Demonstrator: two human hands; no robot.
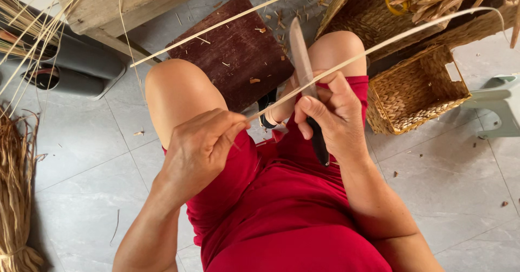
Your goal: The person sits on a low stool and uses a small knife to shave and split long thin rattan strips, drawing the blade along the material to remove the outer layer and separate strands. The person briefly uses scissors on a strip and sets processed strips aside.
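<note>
My left hand (pixel 201 144) pinches the near end of a long thin pale cane strip (pixel 401 35) that arcs up and to the right. My right hand (pixel 331 114) grips a knife (pixel 301 55) by its black handle, blade pointing away from me. The strip crosses the blade just above my right thumb. Both hands hover over my lap in red shorts, between my bare knees. A second pale strip (pixel 227 20) runs diagonally above my left knee.
A dark wooden board (pixel 233 50) lies on the grey tiled floor ahead. Woven baskets (pixel 417 90) stand at the right, with a pale plastic stool (pixel 501 104) beside them. Dry straw bundles (pixel 13 185) lie at the left, near grey pipes (pixel 81 69).
</note>
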